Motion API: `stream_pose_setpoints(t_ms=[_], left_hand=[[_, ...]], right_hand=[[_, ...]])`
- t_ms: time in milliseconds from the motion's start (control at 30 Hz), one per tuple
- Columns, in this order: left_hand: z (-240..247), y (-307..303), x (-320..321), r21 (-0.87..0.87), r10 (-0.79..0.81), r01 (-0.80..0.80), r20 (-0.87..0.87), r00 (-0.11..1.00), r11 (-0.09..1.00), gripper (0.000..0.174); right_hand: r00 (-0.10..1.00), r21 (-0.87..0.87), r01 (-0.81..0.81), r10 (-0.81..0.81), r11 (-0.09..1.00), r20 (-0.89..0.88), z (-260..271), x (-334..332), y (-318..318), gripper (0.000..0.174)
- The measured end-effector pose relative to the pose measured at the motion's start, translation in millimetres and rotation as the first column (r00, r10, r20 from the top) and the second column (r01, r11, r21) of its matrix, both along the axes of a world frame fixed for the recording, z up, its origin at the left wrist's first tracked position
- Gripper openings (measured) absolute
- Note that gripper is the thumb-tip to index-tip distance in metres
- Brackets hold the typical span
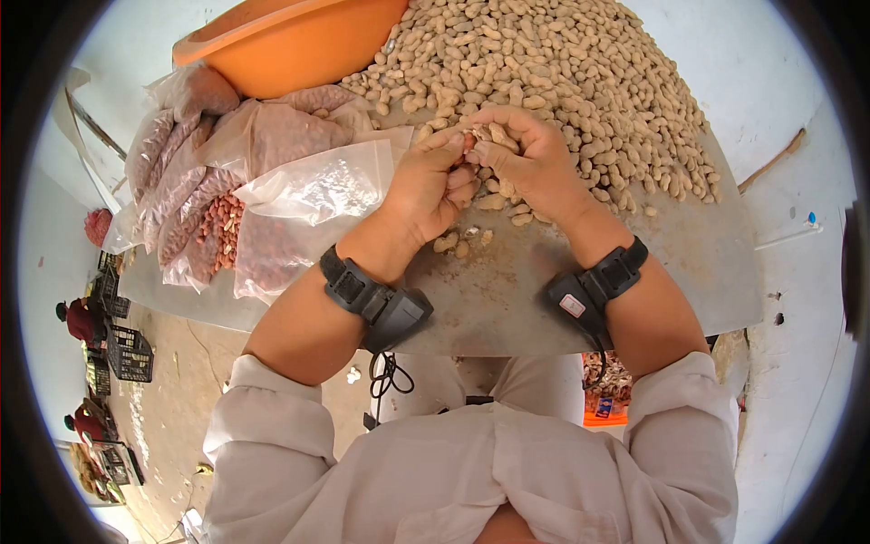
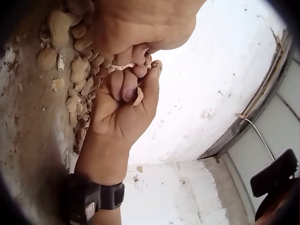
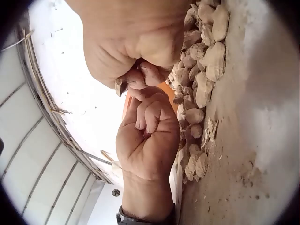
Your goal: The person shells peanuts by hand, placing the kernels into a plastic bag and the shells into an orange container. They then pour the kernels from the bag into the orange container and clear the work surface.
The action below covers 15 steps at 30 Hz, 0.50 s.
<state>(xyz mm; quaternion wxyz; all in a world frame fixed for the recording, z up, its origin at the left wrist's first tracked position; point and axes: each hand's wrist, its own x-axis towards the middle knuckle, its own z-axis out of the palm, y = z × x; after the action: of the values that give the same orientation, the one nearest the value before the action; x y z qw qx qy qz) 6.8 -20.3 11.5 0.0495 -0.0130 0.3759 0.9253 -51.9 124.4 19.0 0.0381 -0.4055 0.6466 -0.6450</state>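
Note:
Both hands meet fingertip to fingertip at the near edge of a heap of unshelled peanuts (image 1: pixel 562 82). My left hand (image 1: pixel 428 189) pinches a peanut whose reddish kernel (image 1: pixel 469 142) shows between the fingertips. From the other side, my right hand (image 1: pixel 536 168) grips the same peanut, with pale shell (image 1: pixel 494 134) showing among its fingers. A shell fragment (image 2: pixel 138 97) sticks out by the right fingers in the left wrist view. Curled fingers hide most of the peanut in both wrist views.
Left of the hands lie clear plastic bags (image 1: pixel 313 195) of red kernels (image 1: pixel 220 227). An orange basin (image 1: pixel 290 45) stands behind them. Loose peanuts and crumbs dot the metal tabletop (image 1: pixel 489 299). Below its edge is an orange container (image 1: pixel 605 417) of shells. Two people (image 1: pixel 83 322) are far left among black crates.

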Motion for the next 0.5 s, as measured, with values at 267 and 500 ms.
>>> stream_pose_setpoints(t_ms=[267,500], left_hand=[[-7.1,-2.2,-4.7,0.171,-0.006,-0.010,0.093,0.996,0.985,0.018],[-3.9,2.6,-4.1,0.149,0.026,-0.050,0.161,0.987,0.988,0.023]], right_hand=[[0.967,0.130,0.136,-0.103,0.982,-0.232,6.2,4.8,0.7,0.022],[0.969,0.211,0.145,-0.096,0.967,-0.228,8.8,7.5,0.8,0.026]])
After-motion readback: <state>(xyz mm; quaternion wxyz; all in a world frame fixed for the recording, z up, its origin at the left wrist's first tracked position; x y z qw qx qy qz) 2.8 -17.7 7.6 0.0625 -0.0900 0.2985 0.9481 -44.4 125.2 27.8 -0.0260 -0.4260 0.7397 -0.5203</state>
